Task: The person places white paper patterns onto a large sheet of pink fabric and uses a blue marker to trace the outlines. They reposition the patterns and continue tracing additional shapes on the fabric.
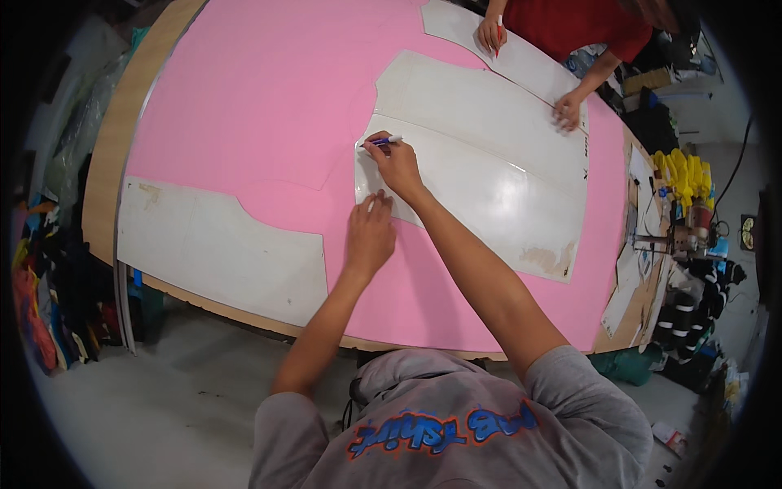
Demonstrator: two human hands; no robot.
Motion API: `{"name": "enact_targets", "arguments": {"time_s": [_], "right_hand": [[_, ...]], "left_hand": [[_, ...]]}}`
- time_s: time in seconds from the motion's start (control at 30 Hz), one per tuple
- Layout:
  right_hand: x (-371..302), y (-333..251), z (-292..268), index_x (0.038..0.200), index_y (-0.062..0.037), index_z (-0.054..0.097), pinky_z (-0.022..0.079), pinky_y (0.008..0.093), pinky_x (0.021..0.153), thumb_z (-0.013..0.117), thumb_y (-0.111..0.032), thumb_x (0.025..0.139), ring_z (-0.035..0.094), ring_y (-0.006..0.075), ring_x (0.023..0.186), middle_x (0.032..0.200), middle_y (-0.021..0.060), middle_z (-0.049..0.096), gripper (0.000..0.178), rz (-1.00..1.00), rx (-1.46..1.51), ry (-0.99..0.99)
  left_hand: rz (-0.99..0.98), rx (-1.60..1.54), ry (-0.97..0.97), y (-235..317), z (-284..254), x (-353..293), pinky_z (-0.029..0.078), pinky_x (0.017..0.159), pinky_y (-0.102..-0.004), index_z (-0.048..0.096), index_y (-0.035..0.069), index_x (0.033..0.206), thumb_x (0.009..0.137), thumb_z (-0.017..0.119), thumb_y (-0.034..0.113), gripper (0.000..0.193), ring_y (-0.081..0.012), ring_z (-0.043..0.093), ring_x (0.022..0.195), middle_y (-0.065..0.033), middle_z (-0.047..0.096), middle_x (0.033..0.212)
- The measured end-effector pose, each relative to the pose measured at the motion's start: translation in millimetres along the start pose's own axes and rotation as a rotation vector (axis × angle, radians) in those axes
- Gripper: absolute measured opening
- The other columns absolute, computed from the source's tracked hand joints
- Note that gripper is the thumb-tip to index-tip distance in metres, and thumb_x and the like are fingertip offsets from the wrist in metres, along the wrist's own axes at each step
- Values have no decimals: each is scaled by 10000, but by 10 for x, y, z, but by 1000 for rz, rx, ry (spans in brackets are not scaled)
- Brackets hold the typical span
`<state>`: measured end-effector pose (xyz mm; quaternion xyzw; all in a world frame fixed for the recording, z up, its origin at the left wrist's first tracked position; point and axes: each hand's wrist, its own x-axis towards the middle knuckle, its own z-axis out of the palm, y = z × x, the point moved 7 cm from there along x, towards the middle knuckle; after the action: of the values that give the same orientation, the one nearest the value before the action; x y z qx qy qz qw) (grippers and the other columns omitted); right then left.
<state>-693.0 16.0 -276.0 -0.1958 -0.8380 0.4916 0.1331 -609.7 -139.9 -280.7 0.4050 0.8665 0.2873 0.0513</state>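
Observation:
Pink fabric (252,98) is spread over a large table. On it lies a large white garment pattern piece (489,204) with a curved edge at its left end. My right hand (397,169) is closed around a pen (386,140) with a blue-purple barrel and a white end. The pen's tip is at the pattern's left edge, by the curve. Below it my left hand (371,236) rests with fingers stretched out, the fingertips on the lower left corner of the pattern. Another white pattern piece (220,244) lies to the left of my left forearm.
Across the table a person in a red top (562,28) holds a red pen (498,41) over another white pattern piece (460,28). A machine (692,232) and yellow material (684,175) are at the right. Piled fabrics (49,310) lie beyond the left table edge.

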Motion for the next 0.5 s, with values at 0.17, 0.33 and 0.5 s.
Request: {"name": "enact_targets", "arguments": {"time_s": [0.17, 0.33, 0.5], "right_hand": [[178, -25, 171, 1145, -73, 790, 615, 448, 858, 713, -309, 1069, 812, 345, 947, 1016, 166, 834, 260, 54, -104, -33], [195, -90, 251, 1157, -77, 784, 611, 451, 873, 704, -304, 1079, 806, 355, 979, 1039, 166, 833, 252, 61, -200, -82], [176, -263, 266, 1160, -57, 766, 603, 459, 858, 704, -243, 1084, 780, 363, 958, 1036, 165, 817, 210, -16, -330, -113]], "left_hand": [[-118, -126, 58, 123, 151, -16, 397, 1274, -522, 574, -66, 1535, 998, 711, 132, 588, -382, 440, 1559, -239, 507, 1657], [-164, -165, 70, 100, 168, -23, 375, 1306, -514, 553, -75, 1548, 1024, 690, 128, 579, -391, 421, 1573, -236, 485, 1668], [-186, -161, 26, 75, 174, -2, 378, 1304, -511, 550, -79, 1549, 1025, 683, 120, 576, -391, 416, 1576, -230, 474, 1673]]}}
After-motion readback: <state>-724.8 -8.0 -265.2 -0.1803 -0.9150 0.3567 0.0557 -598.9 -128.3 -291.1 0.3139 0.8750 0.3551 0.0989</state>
